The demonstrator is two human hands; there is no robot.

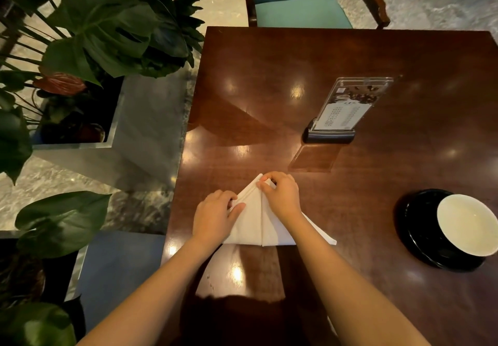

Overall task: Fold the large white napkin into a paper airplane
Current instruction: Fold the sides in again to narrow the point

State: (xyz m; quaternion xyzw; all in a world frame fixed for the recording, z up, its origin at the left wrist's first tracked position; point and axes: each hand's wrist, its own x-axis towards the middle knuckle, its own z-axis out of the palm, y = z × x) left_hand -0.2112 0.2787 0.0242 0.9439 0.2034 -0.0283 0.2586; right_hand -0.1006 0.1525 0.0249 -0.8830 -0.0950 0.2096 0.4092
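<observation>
On the table [377, 57], both hands' fingers [265, 185] pinch the napkin [252, 224], folded triangular.

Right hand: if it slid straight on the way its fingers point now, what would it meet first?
The right hand points away and slightly left, fingertips at the tip of the folded white napkin. Past that tip lies only bare wooden table. The menu stand sits off to the right, likely clear of that line.
</observation>
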